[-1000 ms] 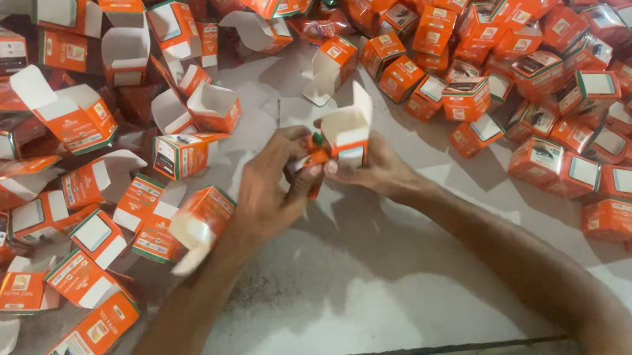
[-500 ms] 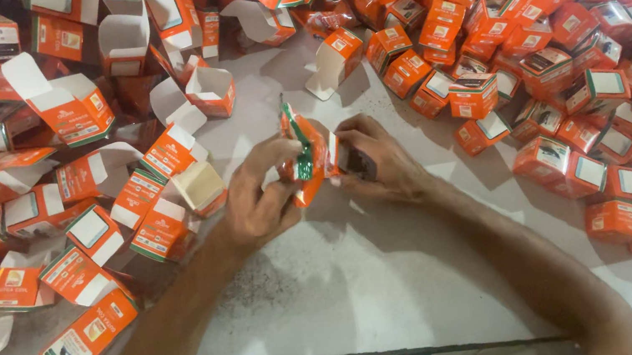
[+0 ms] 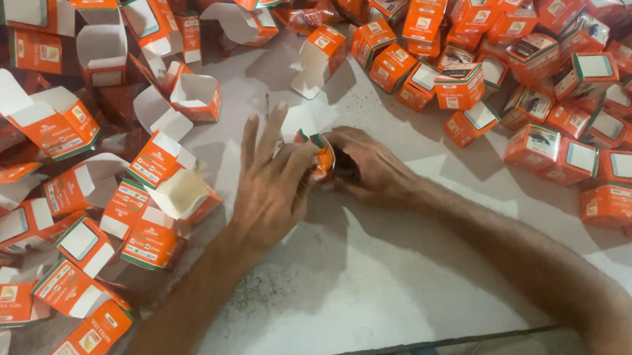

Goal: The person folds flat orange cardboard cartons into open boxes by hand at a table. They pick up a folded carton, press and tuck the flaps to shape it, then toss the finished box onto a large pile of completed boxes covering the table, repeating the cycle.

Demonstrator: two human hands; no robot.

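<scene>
A small orange carton (image 3: 319, 152) sits between both hands at the middle of the white table (image 3: 366, 279). My left hand (image 3: 271, 185) presses against its left side with fingers spread upward. My right hand (image 3: 369, 165) curls around its right side and covers most of it. Only the carton's orange and green top edge shows. Whether its flaps stand open or closed is hidden by the fingers.
Open orange cartons with white flaps up (image 3: 45, 119) lie heaped at the left and back. Closed orange cartons (image 3: 574, 153) are piled along the right and back right. An open carton (image 3: 318, 55) stands just beyond the hands. The table's front edge runs along the bottom.
The carton was held upright with its white flap open, then turned and brought down to the table. Both hands have closed in around it, hiding most of it.
</scene>
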